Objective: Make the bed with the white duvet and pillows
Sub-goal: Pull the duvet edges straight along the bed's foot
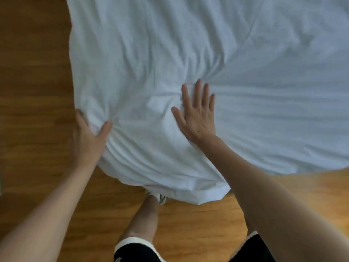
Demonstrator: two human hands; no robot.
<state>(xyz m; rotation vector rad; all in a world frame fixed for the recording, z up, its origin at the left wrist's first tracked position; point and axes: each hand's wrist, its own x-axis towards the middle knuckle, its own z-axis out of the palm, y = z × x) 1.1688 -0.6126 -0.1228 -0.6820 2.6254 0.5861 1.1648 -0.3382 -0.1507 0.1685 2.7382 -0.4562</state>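
Note:
The white duvet (198, 53) covers the bed and fills most of the view, creased and bunched at the near corner, where it hangs toward the floor. My left hand (88, 135) grips the duvet's left edge at that corner, thumb on top and fingers wrapped under the fabric. My right hand (198, 114) lies flat on the duvet with straight, spread fingers, pressing the top surface just right of the corner. Wrinkles fan out from its fingertips. No pillows are in view.
Wooden floor (34, 72) runs along the left of the bed and in front of it. My leg and a white shoe (160, 197) stand at the bed's corner, partly under the hanging duvet.

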